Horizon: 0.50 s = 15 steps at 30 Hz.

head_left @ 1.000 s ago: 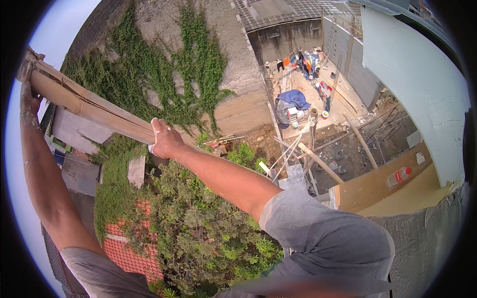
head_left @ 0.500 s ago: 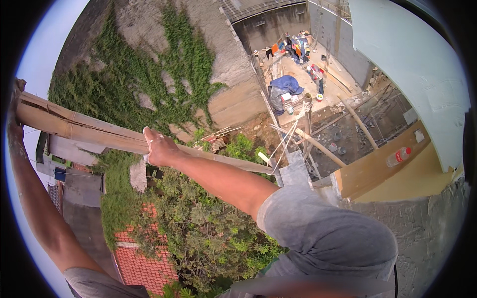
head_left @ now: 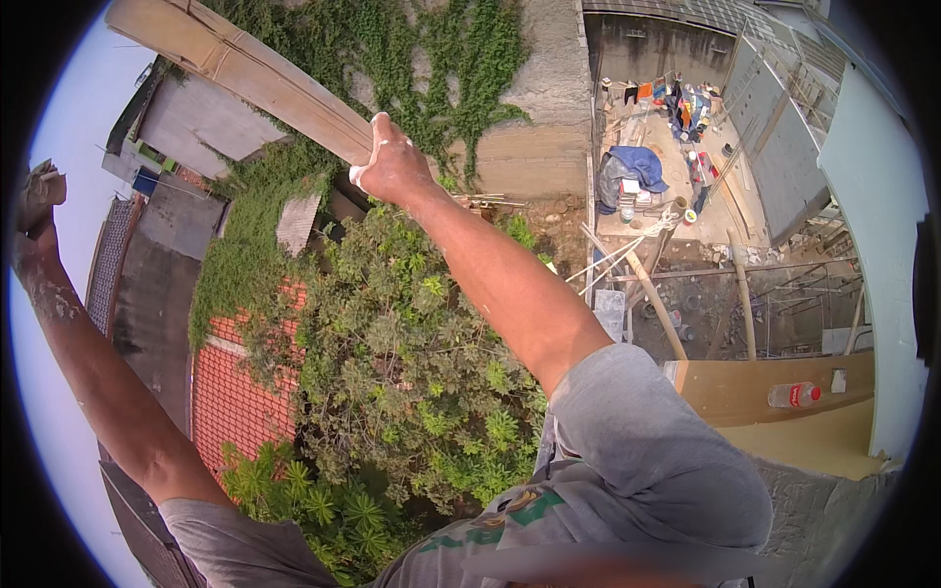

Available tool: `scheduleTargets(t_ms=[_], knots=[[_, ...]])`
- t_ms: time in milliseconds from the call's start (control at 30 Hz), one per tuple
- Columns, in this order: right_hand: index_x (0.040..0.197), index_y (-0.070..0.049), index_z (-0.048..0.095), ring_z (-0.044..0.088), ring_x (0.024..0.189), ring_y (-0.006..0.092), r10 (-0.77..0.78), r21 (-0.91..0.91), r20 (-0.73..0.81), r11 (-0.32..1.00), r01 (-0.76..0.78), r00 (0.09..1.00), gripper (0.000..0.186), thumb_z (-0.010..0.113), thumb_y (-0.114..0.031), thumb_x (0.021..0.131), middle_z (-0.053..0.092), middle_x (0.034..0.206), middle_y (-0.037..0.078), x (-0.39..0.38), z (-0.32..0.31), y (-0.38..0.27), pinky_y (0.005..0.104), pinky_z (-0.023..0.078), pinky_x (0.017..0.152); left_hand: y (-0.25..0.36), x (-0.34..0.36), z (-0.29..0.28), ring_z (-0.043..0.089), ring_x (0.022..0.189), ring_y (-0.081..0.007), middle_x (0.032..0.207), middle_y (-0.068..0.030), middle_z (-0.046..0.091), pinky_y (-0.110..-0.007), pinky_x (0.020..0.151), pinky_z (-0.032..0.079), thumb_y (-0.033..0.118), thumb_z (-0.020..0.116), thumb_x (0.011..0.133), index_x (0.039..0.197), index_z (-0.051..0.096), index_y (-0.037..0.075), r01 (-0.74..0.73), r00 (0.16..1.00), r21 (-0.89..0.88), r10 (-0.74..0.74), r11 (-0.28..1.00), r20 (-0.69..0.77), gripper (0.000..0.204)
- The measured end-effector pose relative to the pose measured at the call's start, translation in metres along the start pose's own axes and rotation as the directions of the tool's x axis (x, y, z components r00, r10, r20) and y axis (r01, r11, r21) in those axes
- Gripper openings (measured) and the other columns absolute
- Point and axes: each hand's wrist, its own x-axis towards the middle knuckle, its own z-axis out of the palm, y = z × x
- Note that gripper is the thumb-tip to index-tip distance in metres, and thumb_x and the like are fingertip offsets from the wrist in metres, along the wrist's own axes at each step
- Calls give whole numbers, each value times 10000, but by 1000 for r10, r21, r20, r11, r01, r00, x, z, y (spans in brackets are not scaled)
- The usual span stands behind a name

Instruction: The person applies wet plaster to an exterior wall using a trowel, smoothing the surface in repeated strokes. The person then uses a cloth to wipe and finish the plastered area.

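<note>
High over a drop, my right hand [head_left: 392,162] is closed on the end of a long, split pale bamboo or timber length [head_left: 255,73], with white smears on the fingers. The length slants up to the upper left edge of the picture. My left hand [head_left: 34,230], dusty and smeared, is raised at the far left, apart from the length, with fingers around a short brownish piece [head_left: 44,186] that I cannot make out clearly.
Below are trees [head_left: 412,372], a red tiled roof [head_left: 240,402] and an ivy-covered wall [head_left: 544,59]. At right are a work yard with a blue tarp [head_left: 637,171], bamboo poles [head_left: 745,294], a brown ledge with a plastic bottle [head_left: 794,395] and a pale wall [head_left: 872,255].
The long length has swung up and away from my left hand, still in my right hand, which has risen. The view has shifted, bringing the yard rightward.
</note>
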Motion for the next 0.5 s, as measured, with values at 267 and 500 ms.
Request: scheduleTargets(t_ms=[267,500], knots=[[1379,6,299,622,1054,429,-137,-158,-110,980,118,984,898,774,-366,714,635,1096,298,-3,20,-1,462,494,917,-57,-558,-173,607,973,-281,1163,-120,596,-460,830,521,355,557,950,1366,437,39,757,453,-383,-847,530,-277,536],[1210,12,467,626,1063,363,-173,-109,-65,980,165,983,764,816,-397,668,640,1128,232,23,28,27,422,468,926,122,-732,-221,626,967,-259,1172,-104,615,-410,798,537,363,533,959,1384,431,79,671,187,-650,-930,356,-316,521]])
